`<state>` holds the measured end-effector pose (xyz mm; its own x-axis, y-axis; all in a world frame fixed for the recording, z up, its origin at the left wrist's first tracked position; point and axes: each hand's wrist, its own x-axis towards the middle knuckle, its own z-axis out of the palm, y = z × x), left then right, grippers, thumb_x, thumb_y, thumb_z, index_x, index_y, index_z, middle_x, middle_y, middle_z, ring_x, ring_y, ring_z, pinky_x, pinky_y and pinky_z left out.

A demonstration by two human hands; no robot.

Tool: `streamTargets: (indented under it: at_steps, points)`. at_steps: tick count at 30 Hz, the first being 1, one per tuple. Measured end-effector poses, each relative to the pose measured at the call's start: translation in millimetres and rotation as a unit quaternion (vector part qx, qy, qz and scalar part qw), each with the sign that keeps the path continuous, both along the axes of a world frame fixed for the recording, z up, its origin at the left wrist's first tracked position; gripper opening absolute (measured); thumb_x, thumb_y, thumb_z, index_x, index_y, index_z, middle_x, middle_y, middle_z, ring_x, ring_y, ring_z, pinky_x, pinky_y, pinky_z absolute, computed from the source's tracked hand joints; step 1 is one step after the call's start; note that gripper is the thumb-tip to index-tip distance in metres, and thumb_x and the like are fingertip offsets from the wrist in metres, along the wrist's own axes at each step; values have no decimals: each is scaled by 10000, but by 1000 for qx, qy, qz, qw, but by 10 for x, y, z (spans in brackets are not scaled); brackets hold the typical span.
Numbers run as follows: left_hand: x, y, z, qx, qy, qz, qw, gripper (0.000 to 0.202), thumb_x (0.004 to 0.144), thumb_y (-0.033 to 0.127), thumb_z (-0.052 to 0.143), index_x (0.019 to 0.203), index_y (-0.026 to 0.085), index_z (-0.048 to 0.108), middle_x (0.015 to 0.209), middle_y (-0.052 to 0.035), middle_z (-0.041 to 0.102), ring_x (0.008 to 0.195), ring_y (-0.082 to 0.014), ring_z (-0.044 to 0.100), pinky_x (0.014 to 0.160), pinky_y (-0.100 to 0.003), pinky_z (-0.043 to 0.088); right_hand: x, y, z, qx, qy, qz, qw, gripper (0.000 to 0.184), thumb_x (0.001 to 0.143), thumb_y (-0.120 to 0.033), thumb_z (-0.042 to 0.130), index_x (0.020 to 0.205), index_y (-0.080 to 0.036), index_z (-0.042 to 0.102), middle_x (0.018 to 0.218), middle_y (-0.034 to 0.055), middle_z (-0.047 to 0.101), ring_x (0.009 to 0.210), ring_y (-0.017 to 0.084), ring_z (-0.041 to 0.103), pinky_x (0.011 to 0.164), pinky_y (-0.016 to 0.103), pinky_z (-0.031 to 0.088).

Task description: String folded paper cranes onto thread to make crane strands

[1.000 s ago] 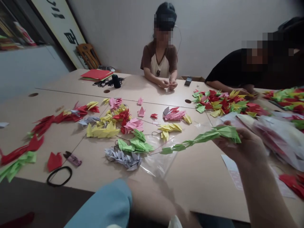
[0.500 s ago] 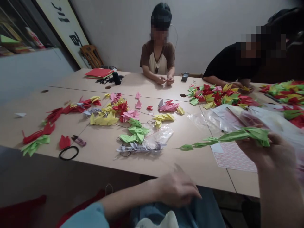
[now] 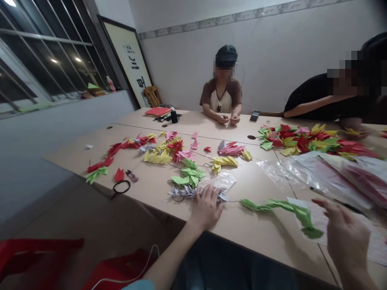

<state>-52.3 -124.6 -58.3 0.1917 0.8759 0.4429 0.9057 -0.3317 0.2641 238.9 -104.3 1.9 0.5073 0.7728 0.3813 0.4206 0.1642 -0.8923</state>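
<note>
A worker's left hand (image 3: pixel 207 208) presses curled fingers (image 3: pixel 202 194) onto a string of grey-lavender origami cranes (image 3: pixel 184 192) close to the near edge of a long laminate table (image 3: pixel 250 237) (whether they actually grip the paper, the frame cannot show), with a clear plastic bag (image 3: pixel 219 181) just beyond them. To the right, a strip of bare tabletop separates that hand from a green string of paper cranes (image 3: pixel 279 206), which runs across the table and ends on a printed white sheet (image 3: pixel 317 217). The right hand (image 3: pixel 346 241) hovers open near the strand's end, fingers spread (image 3: pixel 320 203) and holding nothing visible. Heaps of red, yellow, pink and green paper cranes (image 3: pixel 302 141) crowd the table's middle and right. At the far edge, a seated co-worker's hands (image 3: pixel 229 119) meet close together, while a second co-worker (image 3: pixel 317 96) leans in at right. A red chair (image 3: pixel 39 253) stands below the near edge, well apart from the hands.
</note>
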Motion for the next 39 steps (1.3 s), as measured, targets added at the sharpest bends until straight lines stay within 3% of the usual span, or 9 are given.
streamTargets:
  at_steps: [3,5,7,10,13,16,27,34,39]
  points:
    - [-5,-19,29,-19,15,2,1000,426,867,304,515,1270,177,465,1206,-89,603,1185,-236,499,1065,-464,269,-338,-133,-109,30,-150,80,985,147,771,-391,584,774,-257,646,876,79,650,888,290,604,848,473,438]
    - [-15,-35,59,-28,21,-4,999,428,867,286,514,1277,173,459,1164,-89,621,1141,-230,527,1059,-461,271,-659,-171,-215,52,-234,248,939,150,806,-377,577,850,-249,641,926,75,654,874,249,619,788,402,480]
    - [-24,-49,89,-32,22,-12,999,420,871,266,511,1277,175,457,1141,-86,631,1112,-227,545,1049,-460,276,-966,-167,-349,41,-308,298,902,239,822,-339,571,1023,-220,620,1089,112,628,1009,262,587,851,409,461]
    - [-38,-62,120,-28,18,-21,999,393,880,240,505,1268,192,461,1135,-77,637,1096,-217,558,1037,-451,284,-1238,-108,-538,17,-362,301,882,305,831,-238,544,1130,-184,569,1152,140,620,1058,289,565,868,449,405]
    - [-52,-58,125,-20,14,-19,1000,381,889,207,490,1269,200,457,1128,-73,641,1082,-211,572,1030,-446,285,-1251,-70,-629,12,-359,288,888,149,873,-182,486,931,-195,623,937,87,674,901,258,600,853,460,349]
    - [-60,-38,116,-13,11,-10,1000,373,895,175,472,1267,203,458,1103,-69,650,1068,-211,583,1027,-449,278,-1135,-93,-625,23,-347,282,894,193,894,-171,470,771,-194,617,808,49,659,816,219,595,861,439,326]
    - [-103,73,63,52,9,-25,998,226,933,282,442,1094,200,578,1006,-58,686,944,-228,631,945,-426,294,-945,-110,-597,75,-229,177,954,176,927,-223,456,836,-193,603,797,47,661,783,185,597,733,328,432]
    - [-121,82,83,79,33,-27,996,289,964,309,356,981,210,627,953,-38,692,881,-205,638,907,-395,303,-1035,-89,-623,73,-243,240,937,95,822,-147,599,807,-215,663,742,26,648,756,196,568,758,349,420]
    - [-142,75,99,92,79,-37,992,313,949,223,341,951,213,654,956,-49,692,884,-212,632,878,-390,319,-1044,-129,-615,71,-245,234,938,161,847,-134,533,763,-211,646,733,45,601,749,209,530,729,363,406]
